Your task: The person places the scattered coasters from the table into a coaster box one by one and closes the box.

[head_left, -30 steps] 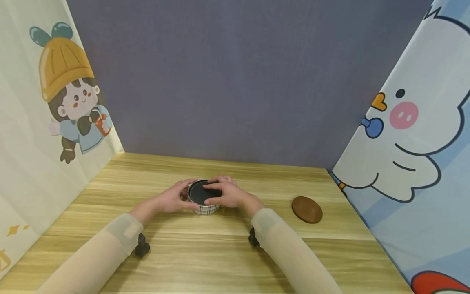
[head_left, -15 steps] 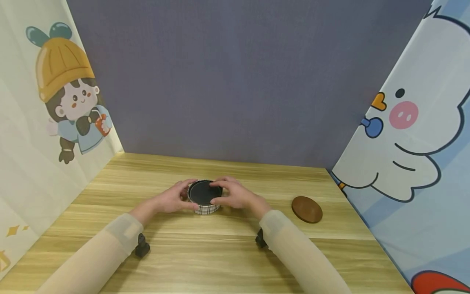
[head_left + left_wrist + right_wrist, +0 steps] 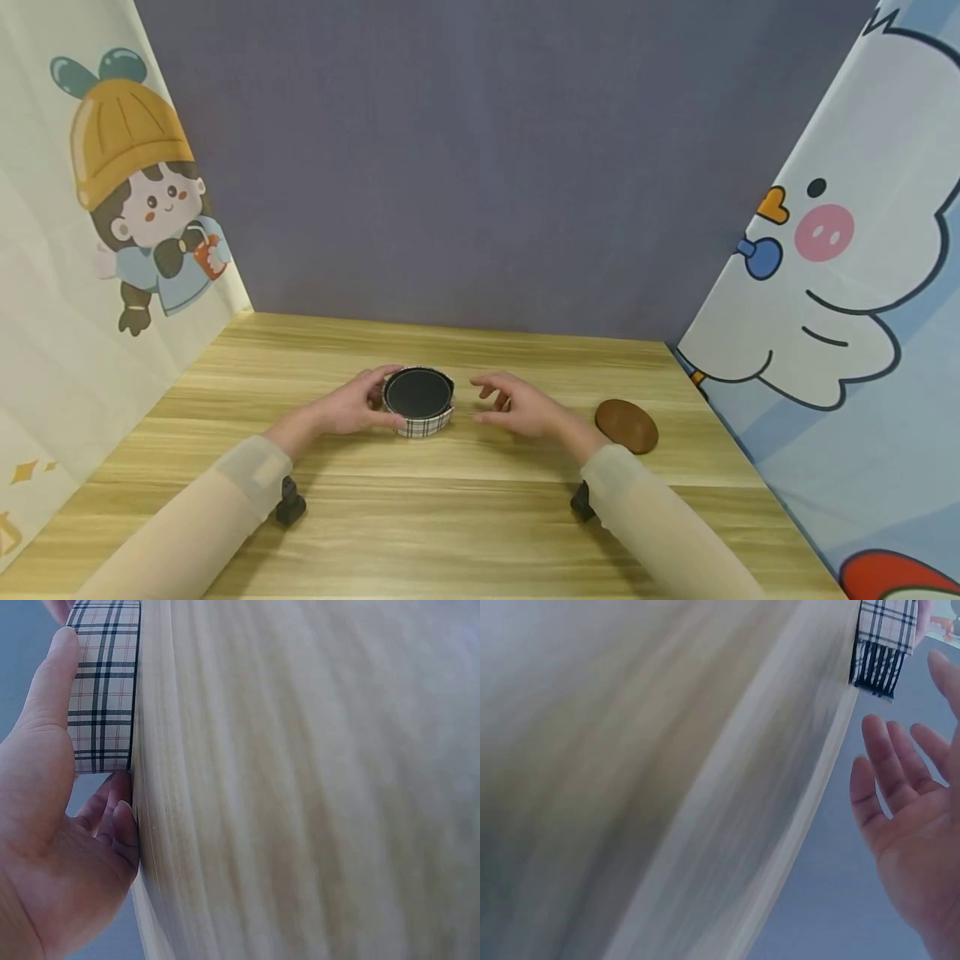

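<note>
A round plaid coaster holder (image 3: pixel 424 428) rests on the wooden table, a black round coaster (image 3: pixel 418 393) lying in its top. My left hand (image 3: pixel 347 406) holds the holder from its left side, thumb along the plaid wall (image 3: pixel 105 682) in the left wrist view, the other fingers curled behind. Through a gap in the holder's side, the right wrist view shows stacked dark and light edges (image 3: pixel 877 669). My right hand (image 3: pixel 522 407) is apart from the holder, to its right, fingers loosely bent and nothing in them. Further right lies a brown round coaster (image 3: pixel 627 427), close to my right wrist.
The wooden table (image 3: pixel 420 533) meets a grey-purple backdrop (image 3: pixel 465 167) at its far edge. Cartoon-printed curtains stand on both sides, a white one (image 3: pixel 45 375) at left and a blue one (image 3: pixel 885 467) at right.
My right hand has drawn off the holder's top and moved right, leaving the black coaster in full view. My left hand keeps its hold, and the brown coaster lies where it was.
</note>
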`<state>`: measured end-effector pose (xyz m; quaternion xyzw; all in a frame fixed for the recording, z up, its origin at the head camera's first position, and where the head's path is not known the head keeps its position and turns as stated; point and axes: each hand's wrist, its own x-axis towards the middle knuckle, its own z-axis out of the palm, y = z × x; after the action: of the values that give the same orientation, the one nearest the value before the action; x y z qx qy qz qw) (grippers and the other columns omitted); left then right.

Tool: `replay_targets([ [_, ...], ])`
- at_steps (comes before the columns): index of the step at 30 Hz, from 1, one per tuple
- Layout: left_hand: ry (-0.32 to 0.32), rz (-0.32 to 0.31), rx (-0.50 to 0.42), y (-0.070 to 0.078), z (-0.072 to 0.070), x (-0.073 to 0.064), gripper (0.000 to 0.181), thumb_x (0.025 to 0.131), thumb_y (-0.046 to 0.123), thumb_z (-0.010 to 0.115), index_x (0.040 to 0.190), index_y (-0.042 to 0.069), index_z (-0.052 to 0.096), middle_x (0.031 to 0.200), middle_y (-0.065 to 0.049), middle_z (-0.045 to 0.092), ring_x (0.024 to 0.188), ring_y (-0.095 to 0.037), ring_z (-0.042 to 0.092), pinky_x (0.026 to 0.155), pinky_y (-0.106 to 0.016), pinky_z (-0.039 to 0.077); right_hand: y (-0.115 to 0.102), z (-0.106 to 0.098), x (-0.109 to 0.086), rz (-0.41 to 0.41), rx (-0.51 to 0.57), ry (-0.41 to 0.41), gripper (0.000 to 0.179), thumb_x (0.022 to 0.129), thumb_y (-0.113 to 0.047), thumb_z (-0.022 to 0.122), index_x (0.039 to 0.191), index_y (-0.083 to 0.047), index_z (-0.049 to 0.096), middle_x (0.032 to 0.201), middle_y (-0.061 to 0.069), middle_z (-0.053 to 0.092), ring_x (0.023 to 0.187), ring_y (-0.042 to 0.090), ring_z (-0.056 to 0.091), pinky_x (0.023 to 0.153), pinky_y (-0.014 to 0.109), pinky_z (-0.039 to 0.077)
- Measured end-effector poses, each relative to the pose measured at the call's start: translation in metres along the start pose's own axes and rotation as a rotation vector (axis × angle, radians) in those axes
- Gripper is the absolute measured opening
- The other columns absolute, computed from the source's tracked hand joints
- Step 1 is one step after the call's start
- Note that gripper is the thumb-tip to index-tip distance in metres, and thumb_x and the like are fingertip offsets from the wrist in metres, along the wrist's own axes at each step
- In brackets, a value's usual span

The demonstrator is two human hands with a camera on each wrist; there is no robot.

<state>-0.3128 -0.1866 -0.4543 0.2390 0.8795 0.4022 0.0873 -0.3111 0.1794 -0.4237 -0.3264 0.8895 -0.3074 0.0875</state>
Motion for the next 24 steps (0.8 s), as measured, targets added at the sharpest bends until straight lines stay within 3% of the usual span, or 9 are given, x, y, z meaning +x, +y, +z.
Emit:
replay_targets([
  [8, -0.002, -0.002, -0.003, -0.002, 0.001, 0.001, 0.104, 0.091, 0.036, 0.093, 0.171, 0.010, 0.032, 0.143, -0.028, 0.051, 0.117, -0.029, 0.066, 0.104, -0.054, 0.052, 0.014, -0.010, -0.034, 0.018, 0.006, -0.038, 0.071, 0.105, -0.036, 0.078, 0.164, -0.008, 0.050, 0.131, 0.009, 0.067, 0.100, 0.010, 0.065, 0.091, 0.032, 0.057],
  [16, -0.002, -0.021, 0.009, 0.001, 0.000, -0.001, 0.106, 0.091, 0.038, 0.093, 0.172, 0.010, 0.031, 0.143, -0.028, 0.051, 0.117, -0.029, 0.065, 0.099, -0.048, 0.053, 0.022, -0.019, -0.067, 0.040, 0.001, -0.070, 0.071, 0.106, -0.041, 0.075, 0.164, -0.011, 0.049, 0.134, 0.009, 0.065, 0.107, 0.013, 0.065, 0.090, 0.032, 0.057],
  [24, -0.003, -0.036, 0.007, 0.004, 0.001, -0.002, 0.108, 0.090, 0.040, 0.093, 0.172, 0.010, 0.030, 0.144, -0.028, 0.050, 0.118, -0.030, 0.065, 0.102, -0.051, 0.054, 0.031, -0.037, -0.094, 0.070, -0.025, -0.024, 0.072, 0.105, -0.045, 0.076, 0.164, -0.013, 0.050, 0.136, 0.010, 0.063, 0.110, 0.019, 0.064, 0.089, 0.034, 0.056],
])
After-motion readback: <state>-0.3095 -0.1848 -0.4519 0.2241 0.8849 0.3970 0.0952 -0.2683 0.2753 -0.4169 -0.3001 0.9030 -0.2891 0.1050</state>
